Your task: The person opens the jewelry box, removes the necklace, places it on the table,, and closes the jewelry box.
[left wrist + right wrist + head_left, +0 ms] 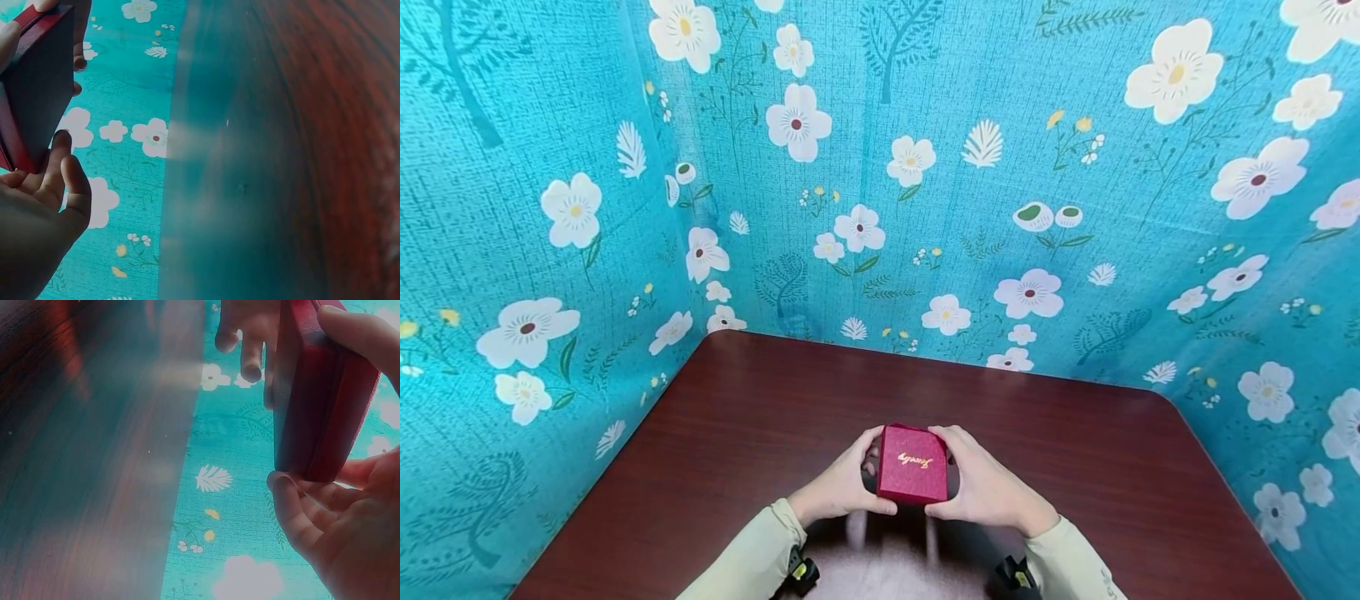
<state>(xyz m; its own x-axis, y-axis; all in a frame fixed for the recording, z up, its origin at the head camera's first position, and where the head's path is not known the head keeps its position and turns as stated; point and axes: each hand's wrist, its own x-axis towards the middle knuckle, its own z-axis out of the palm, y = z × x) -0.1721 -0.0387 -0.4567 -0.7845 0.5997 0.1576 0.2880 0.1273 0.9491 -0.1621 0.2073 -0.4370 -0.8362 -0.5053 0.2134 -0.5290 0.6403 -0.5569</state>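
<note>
A small dark red box (pixel 913 465) with gold script on its lid is held a little above the brown table (pixel 737 433), near the front edge. My left hand (pixel 842 483) grips its left side and my right hand (pixel 981 483) grips its right side, fingers curled round the edges. In the left wrist view the box (pixel 34 94) sits at the upper left with my fingers (pixel 62 169) under its lower corner. In the right wrist view the box (pixel 319 400) fills the upper right, my thumb (pixel 359 331) on top, and the other hand's fingers (pixel 250 337) show behind it.
A turquoise flowered backdrop (pixel 925 167) walls the table on the left, back and right. The dark wooden tabletop (pixel 1112 467) stretches to rounded far corners. Pale sleeves (pixel 752 558) cover both forearms.
</note>
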